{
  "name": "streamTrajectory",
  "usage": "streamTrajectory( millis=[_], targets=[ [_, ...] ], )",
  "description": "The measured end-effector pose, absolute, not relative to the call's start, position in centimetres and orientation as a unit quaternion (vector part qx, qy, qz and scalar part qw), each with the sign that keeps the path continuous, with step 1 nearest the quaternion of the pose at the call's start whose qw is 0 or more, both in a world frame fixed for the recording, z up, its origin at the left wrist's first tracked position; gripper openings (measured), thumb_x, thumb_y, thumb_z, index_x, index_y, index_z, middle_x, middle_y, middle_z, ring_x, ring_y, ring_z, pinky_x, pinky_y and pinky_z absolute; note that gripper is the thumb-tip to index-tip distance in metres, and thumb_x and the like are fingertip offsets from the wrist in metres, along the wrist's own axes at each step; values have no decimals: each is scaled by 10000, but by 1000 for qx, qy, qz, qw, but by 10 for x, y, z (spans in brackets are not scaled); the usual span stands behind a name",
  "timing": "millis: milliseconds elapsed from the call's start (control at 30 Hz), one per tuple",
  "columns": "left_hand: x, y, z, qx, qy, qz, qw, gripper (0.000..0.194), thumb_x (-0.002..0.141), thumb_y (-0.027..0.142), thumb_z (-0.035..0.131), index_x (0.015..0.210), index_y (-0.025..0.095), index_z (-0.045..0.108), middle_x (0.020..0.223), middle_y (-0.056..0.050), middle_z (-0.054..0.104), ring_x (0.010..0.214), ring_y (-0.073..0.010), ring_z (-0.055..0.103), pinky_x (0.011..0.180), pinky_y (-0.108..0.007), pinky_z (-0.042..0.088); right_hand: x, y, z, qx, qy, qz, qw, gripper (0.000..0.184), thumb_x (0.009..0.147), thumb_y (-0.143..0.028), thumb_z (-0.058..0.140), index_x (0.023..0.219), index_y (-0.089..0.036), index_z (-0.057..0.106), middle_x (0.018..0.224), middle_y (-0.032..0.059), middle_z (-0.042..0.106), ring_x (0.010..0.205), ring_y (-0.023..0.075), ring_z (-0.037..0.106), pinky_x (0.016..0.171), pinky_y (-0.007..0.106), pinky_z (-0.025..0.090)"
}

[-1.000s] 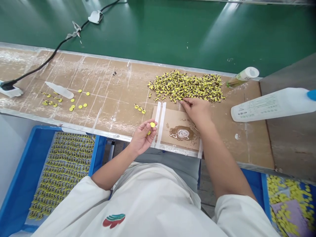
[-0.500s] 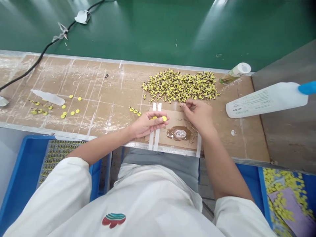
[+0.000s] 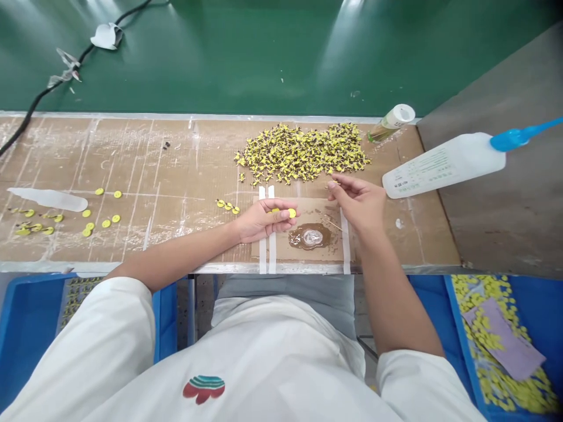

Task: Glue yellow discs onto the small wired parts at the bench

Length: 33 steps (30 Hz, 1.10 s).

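Note:
My left hand (image 3: 263, 221) is closed on a small round yellow disc (image 3: 292, 213), held out between thumb and fingers, with more yellow showing behind the fingers. To the right, my right hand (image 3: 361, 204) pinches a tiny yellow piece (image 3: 329, 184), mostly covered by the fingertips. Just beyond those fingers lies a heap of small yellow-and-dark pieces (image 3: 303, 153). Beneath both hands is a cardboard sheet (image 3: 281, 249) with white tape strips, a wet puddle of clear liquid (image 3: 311, 237) and a thin stick (image 3: 334, 224).
A white squeeze bottle (image 3: 444, 165) with a blue nozzle leans at the right, near a clear tub of sticks (image 3: 391, 123). Loose yellow discs (image 3: 106, 223) and a white strip (image 3: 50, 199) lie left. Blue bins (image 3: 457, 346) stand below the table edge.
The head view has swung, so the table scene sits further left. My right fingers have drawn slightly away from the heap, a tiny yellow piece now visible in them. My left hand keeps its disc.

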<state>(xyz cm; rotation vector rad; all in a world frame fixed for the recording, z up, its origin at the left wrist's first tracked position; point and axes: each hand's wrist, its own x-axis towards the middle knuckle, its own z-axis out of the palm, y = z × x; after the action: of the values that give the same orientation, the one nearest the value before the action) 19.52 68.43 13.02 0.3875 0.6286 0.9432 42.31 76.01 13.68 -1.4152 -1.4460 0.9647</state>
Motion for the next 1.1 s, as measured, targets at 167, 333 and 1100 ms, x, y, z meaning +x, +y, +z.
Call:
streamTrajectory(
  millis=[167,333,1100],
  targets=[
    [195,686,130,170,288,442,832,296,650,234,898,904,138,780,856,-64,774,684,-104,732,649,-155,604,449,707,138,-594,-518,344,510,318,748,-420,818,977,-204,776,862,55,755,686,167,689,682,332,589],
    [193,683,132,163,299,431,836,235,685,203,875,886,130,778,834,-62,772,679,-100,733,641,-139,595,462,661,126,-606,-556,297,485,230,763,-344,827,960,-230,789,947,62,764,837,209,712,807,393,594],
    [189,685,127,191,282,414,844,297,699,180,866,979,143,778,964,-63,786,776,-106,749,738,-154,608,407,630,106,-564,-524,145,621,167,813,-313,783,944,-210,773,876,42,755,745,171,709,719,341,615]
  ],
)
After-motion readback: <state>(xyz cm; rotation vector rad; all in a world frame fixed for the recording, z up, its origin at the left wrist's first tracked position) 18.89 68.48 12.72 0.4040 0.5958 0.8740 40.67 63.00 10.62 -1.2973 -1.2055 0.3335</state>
